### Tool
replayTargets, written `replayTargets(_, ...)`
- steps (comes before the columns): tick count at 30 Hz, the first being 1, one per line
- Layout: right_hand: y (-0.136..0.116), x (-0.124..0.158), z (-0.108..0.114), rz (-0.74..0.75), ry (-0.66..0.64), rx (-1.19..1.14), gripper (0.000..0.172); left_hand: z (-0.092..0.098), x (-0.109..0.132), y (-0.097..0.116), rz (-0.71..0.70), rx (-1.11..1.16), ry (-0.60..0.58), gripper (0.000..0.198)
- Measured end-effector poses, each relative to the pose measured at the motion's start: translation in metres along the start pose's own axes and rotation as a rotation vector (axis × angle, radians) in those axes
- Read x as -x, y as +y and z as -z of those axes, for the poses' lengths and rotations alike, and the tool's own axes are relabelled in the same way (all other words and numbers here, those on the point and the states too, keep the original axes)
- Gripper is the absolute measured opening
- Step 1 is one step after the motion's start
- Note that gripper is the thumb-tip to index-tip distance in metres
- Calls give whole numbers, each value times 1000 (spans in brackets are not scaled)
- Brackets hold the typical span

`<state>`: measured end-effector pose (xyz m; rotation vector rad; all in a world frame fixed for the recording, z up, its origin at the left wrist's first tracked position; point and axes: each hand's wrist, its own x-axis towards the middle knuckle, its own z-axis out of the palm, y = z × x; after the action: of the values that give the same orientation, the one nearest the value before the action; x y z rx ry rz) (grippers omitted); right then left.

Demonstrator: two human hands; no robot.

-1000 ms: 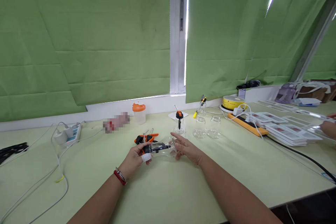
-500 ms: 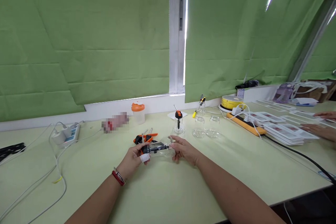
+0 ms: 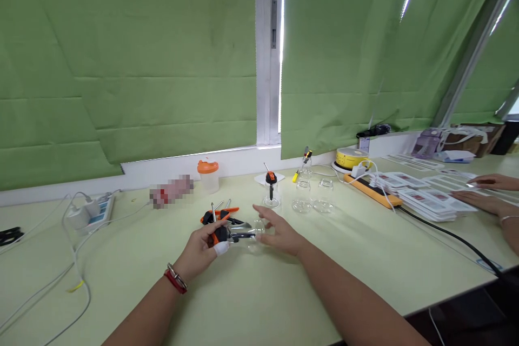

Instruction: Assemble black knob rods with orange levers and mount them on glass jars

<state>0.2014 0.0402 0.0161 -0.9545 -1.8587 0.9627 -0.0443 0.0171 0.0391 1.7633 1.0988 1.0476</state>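
Observation:
My left hand [image 3: 201, 247], with a white bandage on the thumb and a red bracelet on the wrist, is closed on the orange and black cap of a small clear bottle [image 3: 247, 235] held sideways above the table. My right hand [image 3: 276, 231] is beside the bottle's clear end, fingers spread and loosely open around it. Just behind the hands lie several orange and black caps with metal stems [image 3: 221, 214].
Three clear bottles [image 3: 302, 196] stand further back, one with a cap on. An orange-lidded jar [image 3: 208, 174], a power strip [image 3: 95, 212] with cables, a yellow spool [image 3: 351, 158] and stacked cards [image 3: 424, 200] sit around. Another person's hands [image 3: 484, 201] rest at the right.
My right hand has loosened from the clear end of the bottle and its fingers have spread. The view has drifted right, and the other person's hands have come further into sight.

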Motion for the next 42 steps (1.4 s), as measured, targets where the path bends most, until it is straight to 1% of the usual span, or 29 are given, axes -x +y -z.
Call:
replayTargets(2, -5, 1, -2, 144, -42, 216, 75, -4, 0, -1, -59, 7, -11, 55)
replayTargets(3, -8, 1, -3, 182, -63, 301, 79, -6, 0, -2, -84, 8, -16, 57)
replayTargets(5, -11, 1, -6, 200, -69, 417, 84, -10, 1, -5, -120, 15, -22, 66)
replayTargets(7, -10, -1, -6, 174, -15, 475, 81, -13, 1, -9, -153, 24, -4, 75)
replayTargets(9, -5, -2, -2, 139, 64, 485, 72, -14, 1, -12, -190, 15, 23, 77)
replayTargets(12, 11, -4, 7, 67, 156, 414, 63, -13, 0, -17, -217, -20, 44, 69)
replayTargets(15, 29, -10, 14, -28, 192, 310, 67, -13, 0, -18, -198, -52, 41, 62)
replayTargets(18, 43, -18, 14, -109, 206, 262, 68, -13, 0, -16, -184, -103, 34, 59)
replayTargets(20, 48, -23, 11, -119, 221, 273, 66, -12, -1, -15, -170, -158, 54, 57)
replayTargets(24, 52, -35, 4, -54, 300, 384, 61, -5, -4, -18, -125, -307, 180, 53)
replayTargets(27, 54, -43, 0, -94, 347, 458, 67, 3, -7, -25, -111, -372, 298, 52)
replayTargets(30, 57, -52, 0, -148, 385, 509, 68, 9, -11, -32, -109, -380, 382, 50)
replayTargets(33, 62, -60, 1, -180, 434, 520, 64, 11, -13, -35, -92, -373, 405, 50)
replayTargets(36, 65, -66, 2, -217, 490, 536, 61, 11, -12, -35, -91, -377, 379, 50)
replayTargets(39, 64, -69, 2, -245, 555, 555, 62, 11, -11, -34, -91, -361, 361, 48)
replayTargets(41, 61, -68, 0, -217, 622, 589, 62, 11, -11, -34, -82, -357, 362, 47)
replayTargets(42, 58, -67, -1, -184, 647, 613, 59, 12, -11, -34, -75, -356, 366, 47)
